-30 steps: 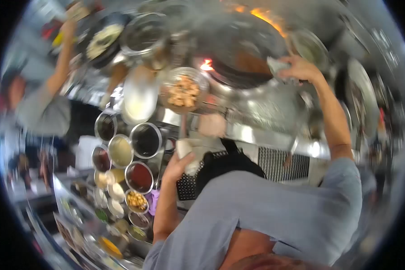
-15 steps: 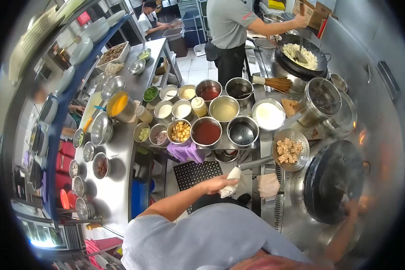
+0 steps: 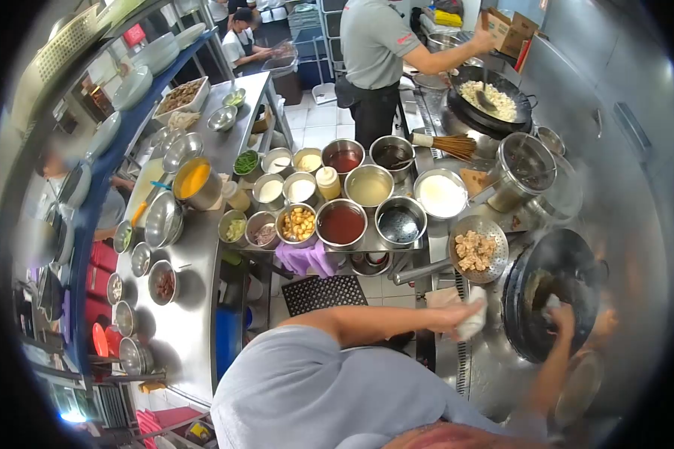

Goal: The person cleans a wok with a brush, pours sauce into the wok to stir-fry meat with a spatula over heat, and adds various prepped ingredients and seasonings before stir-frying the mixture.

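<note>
My left hand [image 3: 451,316] is closed on a folded white cloth [image 3: 472,318], just left of the black wok [image 3: 518,333]. My right hand [image 3: 564,320] reaches into that wok, fingers closed around something small and whitish [image 3: 553,302], too blurred to name. A dark, wet-looking patch shows inside the wok, with haze above it. Behind the cloth, a perforated strainer [image 3: 496,263] holds browned pieces of food [image 3: 475,251]. Its metal handle [image 3: 424,271] points left, and no hand touches it.
Steel pots of sauces and ingredients, including red sauce [image 3: 341,224], crowd the stand ahead. A bamboo brush [image 3: 448,144] lies beyond. Another person [image 3: 380,49] works at a second wok [image 3: 517,93]. A steel counter [image 3: 195,329] with bowls runs along the left.
My left hand has carried the white cloth right, away from the strainer handle to the wok's side. My right hand has moved up and left, further into the wok.
</note>
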`<action>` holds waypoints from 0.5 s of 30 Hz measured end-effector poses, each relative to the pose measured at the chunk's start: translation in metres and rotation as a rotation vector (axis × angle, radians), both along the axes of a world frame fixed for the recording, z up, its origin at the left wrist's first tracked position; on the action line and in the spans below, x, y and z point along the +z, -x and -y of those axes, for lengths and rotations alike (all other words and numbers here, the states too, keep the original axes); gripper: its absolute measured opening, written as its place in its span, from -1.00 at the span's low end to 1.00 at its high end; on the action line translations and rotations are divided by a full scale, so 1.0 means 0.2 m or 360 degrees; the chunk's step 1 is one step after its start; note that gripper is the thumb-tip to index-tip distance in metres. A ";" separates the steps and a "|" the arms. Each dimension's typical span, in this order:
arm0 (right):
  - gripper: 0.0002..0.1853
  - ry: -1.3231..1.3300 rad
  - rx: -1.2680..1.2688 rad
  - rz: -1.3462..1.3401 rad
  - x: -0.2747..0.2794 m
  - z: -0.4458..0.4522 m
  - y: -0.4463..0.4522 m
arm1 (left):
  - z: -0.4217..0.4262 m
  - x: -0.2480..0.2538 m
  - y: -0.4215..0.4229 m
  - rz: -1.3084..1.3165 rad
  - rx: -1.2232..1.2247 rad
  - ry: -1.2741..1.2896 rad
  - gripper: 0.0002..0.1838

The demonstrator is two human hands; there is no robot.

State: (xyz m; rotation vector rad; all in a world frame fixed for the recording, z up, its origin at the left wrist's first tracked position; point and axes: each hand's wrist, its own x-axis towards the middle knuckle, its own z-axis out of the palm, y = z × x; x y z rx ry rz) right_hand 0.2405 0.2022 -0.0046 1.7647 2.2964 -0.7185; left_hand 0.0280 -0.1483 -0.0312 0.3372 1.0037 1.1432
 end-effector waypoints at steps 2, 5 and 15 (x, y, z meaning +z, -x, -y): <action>-0.48 -0.0501 0.0628 0.0258 0.10 0.23 0.12 | -0.29 -0.01 -0.14 -0.0064 0.0094 0.0061 0.02; -0.52 -0.0160 0.0529 0.0235 0.15 -0.19 -0.01 | -0.45 0.25 -0.22 -0.0156 0.0150 0.0070 0.01; -0.41 -0.0007 0.0401 0.0443 0.35 0.52 -0.02 | -1.08 -0.79 -0.42 -0.2232 -0.0263 -0.0058 -0.07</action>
